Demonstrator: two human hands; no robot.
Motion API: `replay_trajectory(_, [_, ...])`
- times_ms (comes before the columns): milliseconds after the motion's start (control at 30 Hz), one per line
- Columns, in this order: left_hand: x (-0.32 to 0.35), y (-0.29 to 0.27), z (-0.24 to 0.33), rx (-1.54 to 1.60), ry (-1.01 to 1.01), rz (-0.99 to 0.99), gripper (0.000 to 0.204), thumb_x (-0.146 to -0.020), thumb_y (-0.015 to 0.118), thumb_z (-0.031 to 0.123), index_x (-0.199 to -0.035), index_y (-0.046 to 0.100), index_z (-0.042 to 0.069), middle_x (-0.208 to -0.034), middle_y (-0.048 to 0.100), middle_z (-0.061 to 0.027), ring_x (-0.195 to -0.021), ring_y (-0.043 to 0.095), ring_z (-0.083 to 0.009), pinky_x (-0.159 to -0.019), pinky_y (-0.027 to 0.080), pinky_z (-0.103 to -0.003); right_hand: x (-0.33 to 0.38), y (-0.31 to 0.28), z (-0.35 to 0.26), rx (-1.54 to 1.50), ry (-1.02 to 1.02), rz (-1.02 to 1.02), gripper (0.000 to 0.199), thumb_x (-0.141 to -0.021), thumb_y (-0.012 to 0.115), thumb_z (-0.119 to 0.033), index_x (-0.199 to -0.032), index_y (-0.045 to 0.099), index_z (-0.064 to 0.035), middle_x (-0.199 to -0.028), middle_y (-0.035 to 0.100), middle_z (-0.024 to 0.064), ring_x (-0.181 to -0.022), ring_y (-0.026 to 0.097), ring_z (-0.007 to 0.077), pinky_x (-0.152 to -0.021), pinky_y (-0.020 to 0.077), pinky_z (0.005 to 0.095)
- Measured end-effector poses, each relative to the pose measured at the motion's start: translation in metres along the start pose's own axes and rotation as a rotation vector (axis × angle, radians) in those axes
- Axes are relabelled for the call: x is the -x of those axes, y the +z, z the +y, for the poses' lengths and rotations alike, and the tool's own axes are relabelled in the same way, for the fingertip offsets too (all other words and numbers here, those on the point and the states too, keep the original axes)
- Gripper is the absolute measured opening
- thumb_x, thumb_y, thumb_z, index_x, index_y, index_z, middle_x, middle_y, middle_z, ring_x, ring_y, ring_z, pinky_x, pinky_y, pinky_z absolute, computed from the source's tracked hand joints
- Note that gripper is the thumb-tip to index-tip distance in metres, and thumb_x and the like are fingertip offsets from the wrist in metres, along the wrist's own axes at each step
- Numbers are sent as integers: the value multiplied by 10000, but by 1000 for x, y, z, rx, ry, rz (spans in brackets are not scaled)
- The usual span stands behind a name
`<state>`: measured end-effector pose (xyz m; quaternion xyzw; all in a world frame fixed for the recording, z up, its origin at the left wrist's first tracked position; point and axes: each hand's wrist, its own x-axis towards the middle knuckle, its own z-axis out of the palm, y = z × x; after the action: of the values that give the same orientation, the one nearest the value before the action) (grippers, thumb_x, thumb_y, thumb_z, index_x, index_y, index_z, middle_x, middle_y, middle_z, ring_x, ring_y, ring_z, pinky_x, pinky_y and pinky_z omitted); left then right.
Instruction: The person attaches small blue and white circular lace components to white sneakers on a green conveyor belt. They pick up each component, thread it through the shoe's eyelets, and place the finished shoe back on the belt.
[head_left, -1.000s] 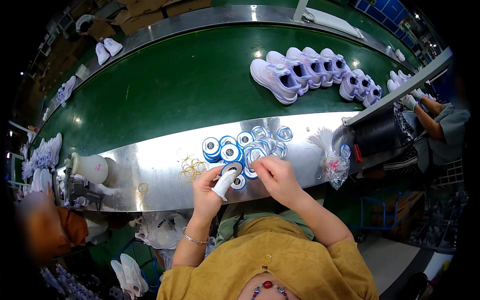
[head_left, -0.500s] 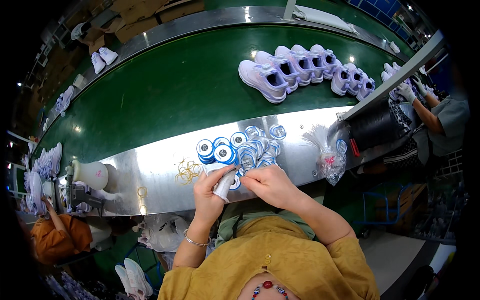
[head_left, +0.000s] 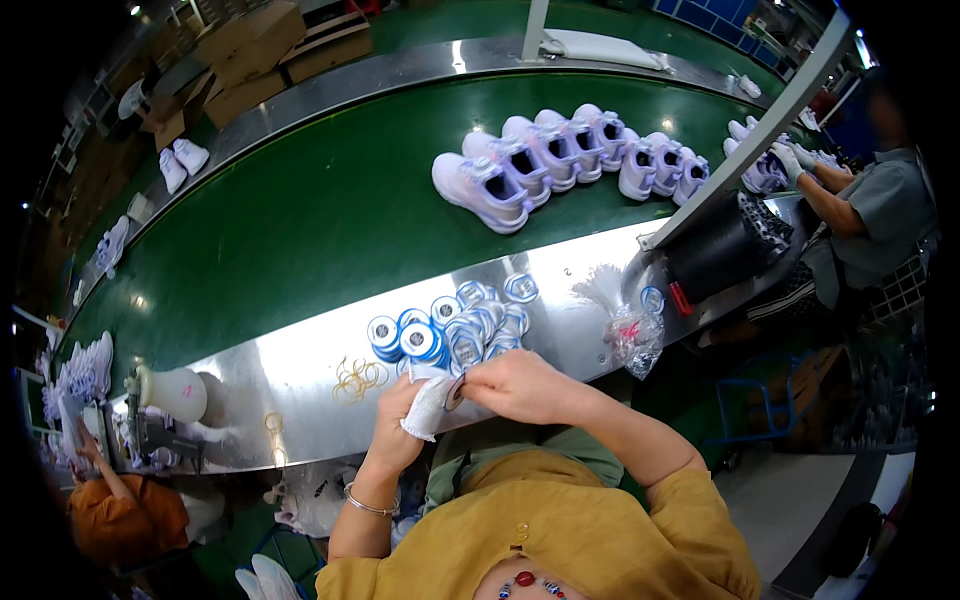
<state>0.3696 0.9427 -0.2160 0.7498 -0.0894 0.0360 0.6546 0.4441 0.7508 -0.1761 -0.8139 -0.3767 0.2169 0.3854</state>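
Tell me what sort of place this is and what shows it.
Most likely a shoe factory assembly line: a long green conveyor belt carries a row of pale sneakers, a steel workbench runs alongside it with blue-and-white spools, and another worker stands further along.

Both forearms rise from six o'clock and meet at centre; the left hand (head_left: pixel 408 420) curls closed, fingers wrapped, bangle on its wrist, the right hand (head_left: pixel 520 385) touching it, fingers pinched

Brown cardboard boxes (head_left: pixel 270 45) stacked far side of belt, top left; clear plastic bag (head_left: pixel 628 330) on steel ledge, rt.
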Motion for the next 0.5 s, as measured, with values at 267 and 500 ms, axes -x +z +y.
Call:
replay_trajectory(267, [-37, 15, 11, 376, -332, -9, 102, -843, 656, 82, -900, 616, 8, -806, 632, -49, -707, 584, -115, -637, 475, -239, -2, -19, 9, 207, 20, -27, 254, -855, 461, -245, -811, 633, -64, -756, 637, 164, -740, 613, 368, -670, 474, 474])
replay_trajectory(500, [-79, 17, 5, 551, -468, -24, 113, -864, 646, 142, -867, 606, 36, -750, 625, -44, -637, 579, -107, -561, 458, -233, -11, -45, 37, 23, 24, 32, 196, -845, 580, -254, -879, 613, -63, -678, 601, 109, -642, 597, 258, -581, 450, 380])
